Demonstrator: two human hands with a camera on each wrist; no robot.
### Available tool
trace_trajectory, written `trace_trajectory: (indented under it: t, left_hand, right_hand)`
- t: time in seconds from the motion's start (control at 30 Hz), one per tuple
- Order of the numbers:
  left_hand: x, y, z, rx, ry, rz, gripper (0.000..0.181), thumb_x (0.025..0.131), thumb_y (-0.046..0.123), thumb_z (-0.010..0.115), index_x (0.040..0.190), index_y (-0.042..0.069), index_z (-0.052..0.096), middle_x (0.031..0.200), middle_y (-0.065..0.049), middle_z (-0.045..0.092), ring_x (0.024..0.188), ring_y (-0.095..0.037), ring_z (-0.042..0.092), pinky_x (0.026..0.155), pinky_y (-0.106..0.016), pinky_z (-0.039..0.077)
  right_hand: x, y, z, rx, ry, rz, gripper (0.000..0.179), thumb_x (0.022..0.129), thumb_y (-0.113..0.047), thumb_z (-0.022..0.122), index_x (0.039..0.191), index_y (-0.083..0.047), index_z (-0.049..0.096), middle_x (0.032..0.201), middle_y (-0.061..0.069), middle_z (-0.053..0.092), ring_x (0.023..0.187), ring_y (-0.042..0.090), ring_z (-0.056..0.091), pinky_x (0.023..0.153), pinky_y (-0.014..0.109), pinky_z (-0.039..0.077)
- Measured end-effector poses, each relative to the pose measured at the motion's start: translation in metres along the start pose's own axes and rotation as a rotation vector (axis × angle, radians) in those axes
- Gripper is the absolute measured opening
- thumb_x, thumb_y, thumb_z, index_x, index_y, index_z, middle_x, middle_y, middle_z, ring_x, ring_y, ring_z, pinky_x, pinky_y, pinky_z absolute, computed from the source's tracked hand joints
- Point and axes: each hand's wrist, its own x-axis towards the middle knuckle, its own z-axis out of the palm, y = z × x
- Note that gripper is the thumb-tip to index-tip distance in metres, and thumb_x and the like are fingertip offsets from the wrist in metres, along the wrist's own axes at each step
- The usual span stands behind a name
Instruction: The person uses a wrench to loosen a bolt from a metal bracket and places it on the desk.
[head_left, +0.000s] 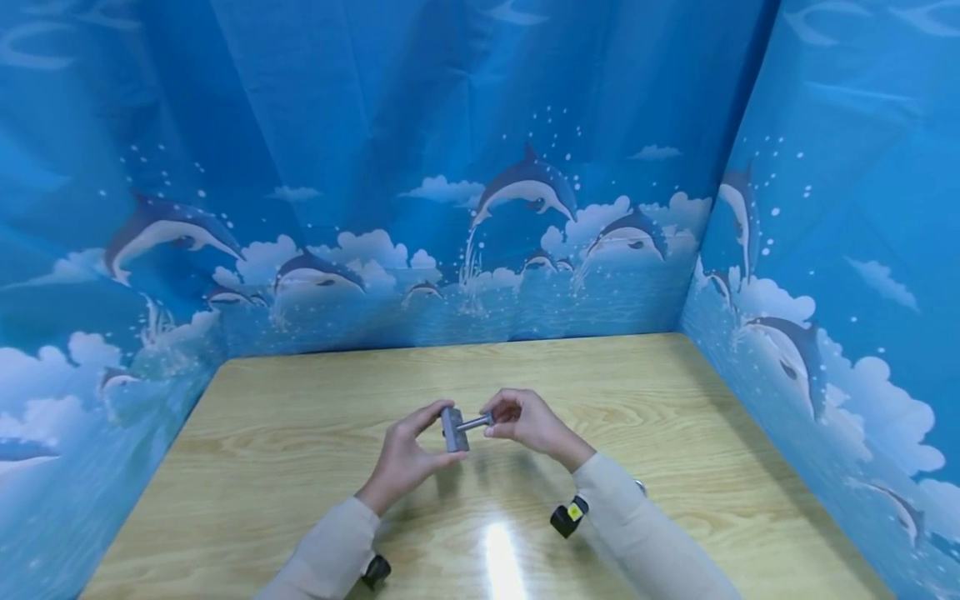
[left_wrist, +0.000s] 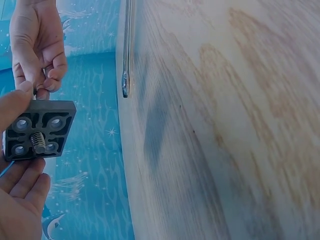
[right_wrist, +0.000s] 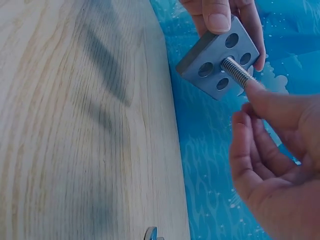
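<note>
Between its thumb and fingers my left hand [head_left: 405, 457] grips a square grey plate [head_left: 454, 430] by its opposite edges, raised over the table. The plate has holes near its corners, and a threaded bolt [right_wrist: 236, 72] runs through its middle. My right hand [head_left: 528, 421] pinches the bolt's outer end, which the thumb and fingers largely hide in the right wrist view. On the plate's ribbed side, in the left wrist view, a short length of thread [left_wrist: 37, 142] sticks out. The right hand's other fingers [right_wrist: 243, 145] curl loosely below the bolt.
A wood-grain table [head_left: 315, 417] lies under both hands. Dolphin-printed blue cloth [head_left: 420, 250] stands along its back and sides. A long shiny metal tool [left_wrist: 126, 82] lies on the table, its end [head_left: 640, 486] showing beside the right sleeve.
</note>
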Motion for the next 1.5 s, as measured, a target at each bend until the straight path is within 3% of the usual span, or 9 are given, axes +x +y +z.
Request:
trace_trajectory:
  t: [0.2, 0.37, 0.53, 0.73, 0.83, 0.93, 1.1, 1.27, 1.5]
  left_hand:
    - [0.000, -0.001, 0.000, 0.000, 0.012, 0.006, 0.068, 0.059, 0.031, 0.081, 0.120, 0.025, 0.053, 0.118, 0.006, 0.056, 0.110, -0.012, 0.052, 0.093, -0.034, 0.044]
    - [0.001, -0.001, 0.000, 0.004, 0.015, 0.013, 0.068, 0.059, 0.030, 0.081, 0.120, 0.025, 0.053, 0.119, 0.006, 0.056, 0.110, -0.012, 0.052, 0.092, -0.033, 0.044]
    - [0.001, -0.002, 0.001, 0.014, 0.019, 0.058, 0.070, 0.057, 0.026, 0.082, 0.120, 0.019, 0.053, 0.119, 0.000, 0.057, 0.110, -0.014, 0.052, 0.092, -0.032, 0.045]
    - [0.001, -0.002, 0.002, 0.026, 0.017, 0.074, 0.070, 0.057, 0.025, 0.083, 0.121, 0.018, 0.053, 0.119, -0.001, 0.057, 0.110, -0.015, 0.052, 0.092, -0.032, 0.045]
    - [0.000, -0.002, 0.002, 0.020, 0.009, 0.058, 0.071, 0.057, 0.022, 0.083, 0.121, 0.020, 0.053, 0.120, 0.001, 0.056, 0.111, -0.014, 0.052, 0.093, -0.031, 0.044]
    - [-0.001, -0.002, 0.003, 0.018, -0.004, 0.031, 0.071, 0.057, 0.022, 0.083, 0.121, 0.023, 0.052, 0.121, 0.003, 0.055, 0.111, -0.012, 0.051, 0.093, -0.031, 0.044]
    - [-0.003, -0.002, 0.003, 0.032, -0.026, 0.010, 0.070, 0.059, 0.025, 0.082, 0.122, 0.026, 0.051, 0.121, 0.005, 0.054, 0.110, -0.011, 0.051, 0.092, -0.032, 0.045]
    - [-0.003, -0.001, 0.004, 0.023, -0.039, -0.005, 0.070, 0.060, 0.026, 0.081, 0.122, 0.028, 0.050, 0.122, 0.005, 0.054, 0.111, -0.011, 0.051, 0.093, -0.033, 0.045]
    - [-0.003, -0.001, 0.004, 0.023, -0.030, -0.046, 0.069, 0.059, 0.028, 0.081, 0.121, 0.032, 0.050, 0.122, 0.009, 0.053, 0.111, -0.009, 0.050, 0.093, -0.033, 0.045]
  right_hand:
    - [0.001, -0.001, 0.002, 0.100, -0.064, 0.102, 0.038, 0.085, -0.031, 0.059, 0.116, -0.008, 0.055, 0.098, 0.015, 0.060, 0.084, 0.026, 0.059, 0.074, 0.036, 0.054]
    - [0.003, -0.002, 0.002, 0.170, -0.037, 0.239, 0.062, 0.088, -0.053, 0.040, 0.100, 0.004, 0.060, 0.084, 0.012, 0.064, 0.079, 0.030, 0.061, 0.076, 0.042, 0.053]
    - [0.003, -0.002, 0.003, 0.169, -0.044, 0.303, 0.069, 0.086, -0.058, 0.038, 0.091, 0.007, 0.062, 0.074, 0.008, 0.063, 0.069, 0.025, 0.062, 0.073, 0.044, 0.054]
    - [0.002, -0.003, 0.004, 0.170, -0.053, 0.332, 0.070, 0.086, -0.057, 0.040, 0.085, 0.009, 0.062, 0.066, 0.006, 0.061, 0.056, 0.014, 0.057, 0.060, 0.037, 0.055]
    - [0.002, -0.004, 0.003, 0.168, -0.064, 0.333, 0.061, 0.086, -0.054, 0.044, 0.080, 0.004, 0.063, 0.064, 0.005, 0.060, 0.055, 0.014, 0.056, 0.057, 0.035, 0.054]
    - [0.001, -0.004, 0.001, 0.144, -0.084, 0.309, 0.045, 0.086, -0.045, 0.052, 0.082, -0.002, 0.063, 0.070, 0.008, 0.061, 0.062, 0.017, 0.058, 0.065, 0.040, 0.054]
    - [0.000, -0.005, -0.002, 0.011, -0.073, 0.191, 0.020, 0.081, -0.026, 0.065, 0.091, -0.009, 0.063, 0.081, 0.007, 0.060, 0.073, 0.020, 0.057, 0.068, 0.040, 0.053]
    - [0.000, -0.006, 0.000, -0.061, -0.010, 0.110, 0.016, 0.073, -0.011, 0.072, 0.087, -0.010, 0.064, 0.076, 0.004, 0.058, 0.067, 0.016, 0.053, 0.057, 0.027, 0.050]
    - [-0.002, -0.012, 0.003, -0.108, 0.042, 0.059, 0.017, 0.072, -0.005, 0.072, 0.086, -0.010, 0.065, 0.075, 0.004, 0.057, 0.066, 0.016, 0.052, 0.056, 0.027, 0.049]
